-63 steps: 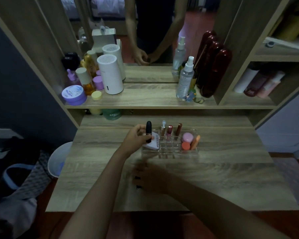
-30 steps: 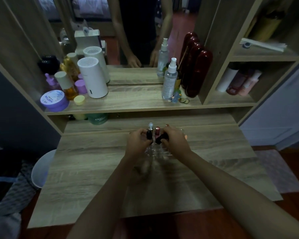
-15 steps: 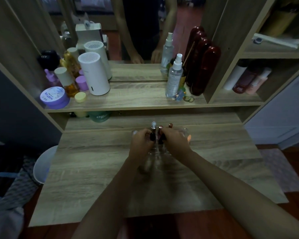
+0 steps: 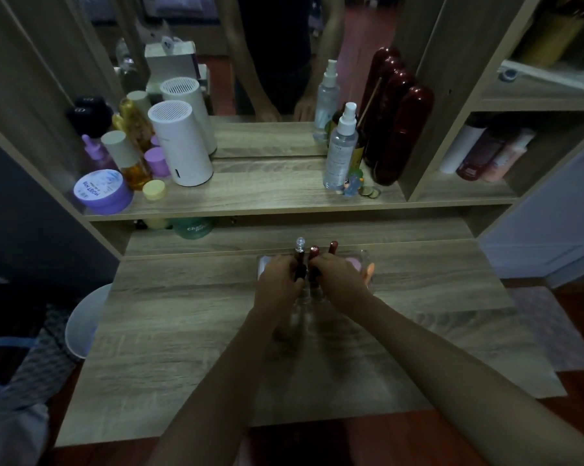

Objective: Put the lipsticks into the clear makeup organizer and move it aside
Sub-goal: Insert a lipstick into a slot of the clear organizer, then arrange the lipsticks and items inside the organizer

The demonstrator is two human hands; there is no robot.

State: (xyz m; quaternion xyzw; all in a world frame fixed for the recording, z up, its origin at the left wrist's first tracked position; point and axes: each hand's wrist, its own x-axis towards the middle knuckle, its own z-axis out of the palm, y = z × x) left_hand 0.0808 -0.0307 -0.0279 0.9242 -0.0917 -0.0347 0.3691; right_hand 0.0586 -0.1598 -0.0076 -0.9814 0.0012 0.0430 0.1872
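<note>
A: On desk, far centre edge: clear makeup organizer (image 4: 364, 260), upright, mostly hidden behind both hands. Slots already holding crystal-capped tube (image 4: 300, 245), red-capped lipstick (image 4: 314, 252), dark red lipstick (image 4: 333, 246). Right-hand compartments: pink round puff (image 4: 353, 263), orange applicator (image 4: 370, 270).

B: Hands?

A: Left hand (image 4: 277, 284): fingers curled around black lipstick (image 4: 300, 274), lowered among the slots. Right hand (image 4: 341, 280): fingers bent, tips pressed at a second dark lipstick (image 4: 315, 275) just beside; firm grip or mere steadying, cannot tell.

B: Step in hand?

A: Judged as seating the last two lipsticks; moving aside not yet begun.

B: Next move?

A: Likely: push each tube straight down until it stands alone, release, then hold the organizer by both ends and slide it level. Tall tubes, light tray: tipping risk if jerked.

B: Difference from earliest frame?

A: Then: left hand alone at the tray with the black lipstick raised above it, right hand low over bare desk (image 4: 183, 331). Now: both hands closed together at the tray, black lipstick lower. Organizer seemingly in the same place.
</note>
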